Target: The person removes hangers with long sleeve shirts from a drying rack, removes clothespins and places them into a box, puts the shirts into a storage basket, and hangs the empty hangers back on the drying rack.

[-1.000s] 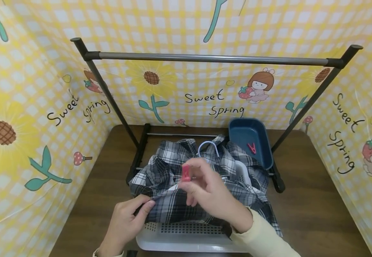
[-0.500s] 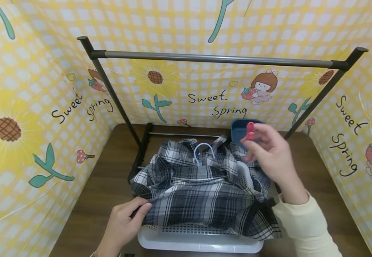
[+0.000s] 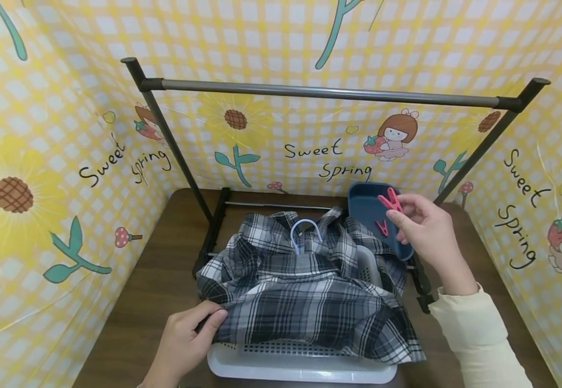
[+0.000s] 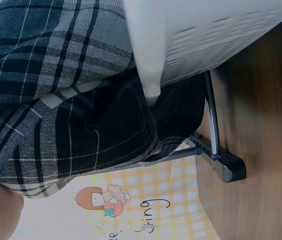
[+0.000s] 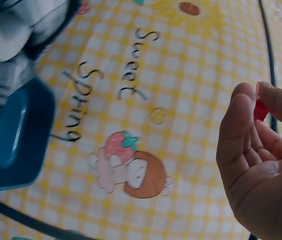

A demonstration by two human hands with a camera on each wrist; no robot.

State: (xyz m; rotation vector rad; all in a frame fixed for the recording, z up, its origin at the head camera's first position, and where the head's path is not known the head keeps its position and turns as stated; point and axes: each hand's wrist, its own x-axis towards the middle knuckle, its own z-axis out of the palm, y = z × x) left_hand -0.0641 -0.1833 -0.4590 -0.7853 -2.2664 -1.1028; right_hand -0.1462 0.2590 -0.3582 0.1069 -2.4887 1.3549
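A black, grey and white plaid shirt (image 3: 305, 302) lies heaped over a white plastic basket (image 3: 305, 369). At its left edge my left hand (image 3: 184, 337) pinches the fabric between thumb and fingers. The pale hook of a hanger (image 3: 305, 222) sticks up from the collar. Over the blue tray (image 3: 358, 202), my right hand (image 3: 426, 229) pinches a red clothespin (image 3: 390, 200) between thumb and fingertips. Another red clothespin (image 3: 382, 228) lies in the tray. In the right wrist view only a bit of the held clothespin (image 5: 260, 107) shows between the fingers.
A dark metal clothes rack (image 3: 329, 92) spans the table behind the basket, its feet on the wooden tabletop (image 3: 140, 302). The tray stands by the rack's right leg. Yellow checked cloth (image 3: 290, 43) hangs around the back and sides.
My right hand has moved from above the shirt to the right, over the blue tray, with the clothespin still pinched and now turned. The left hand stays on the shirt's edge.
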